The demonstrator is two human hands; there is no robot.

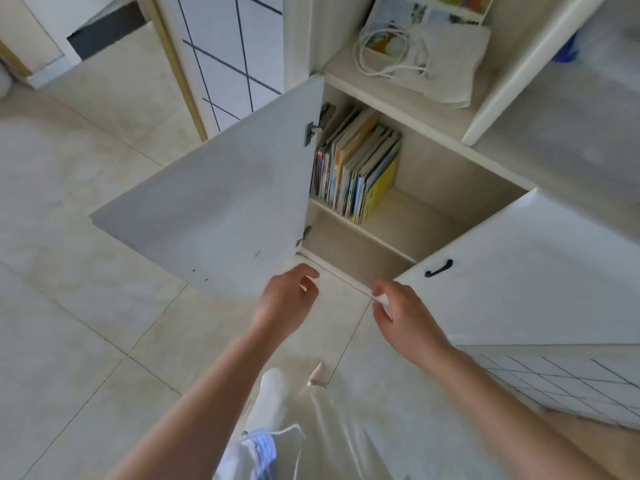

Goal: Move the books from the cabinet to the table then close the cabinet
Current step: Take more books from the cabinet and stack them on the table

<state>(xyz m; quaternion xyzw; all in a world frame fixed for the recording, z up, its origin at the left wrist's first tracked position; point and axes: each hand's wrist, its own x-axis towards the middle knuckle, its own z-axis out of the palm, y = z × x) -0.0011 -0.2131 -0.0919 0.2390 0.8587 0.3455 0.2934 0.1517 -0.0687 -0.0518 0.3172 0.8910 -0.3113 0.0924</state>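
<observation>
books: a row of thin, many-coloured paperback books (356,168) stood on the upper shelf of the low cream-white cabinet (450,168), packed against its left inner wall and leaning slightly, a yellow cover outermost on the right.
long axis: spines ran near upright; the row extended from the cabinet's left wall toward its middle, with bare shelf to the right of it.
left door: the white cabinet door (214,209) stood swung wide open, its inner face toward the camera.
right door: the white door with a small black handle (519,268) was partly open.
left hand: the left hand (287,299) hung free below the left door's lower corner, fingers loosely curled, holding nothing.
right hand: the right hand (405,313) pinched the free edge of the right door between thumb and fingers.
key relation: the books lay ahead of and above both hands, deeper in the cabinet and toward the left; the left hand was judged nearer and unoccupied.
table: not in view.
task status: judged at the opening stage; no book removed from the shelf.
</observation>
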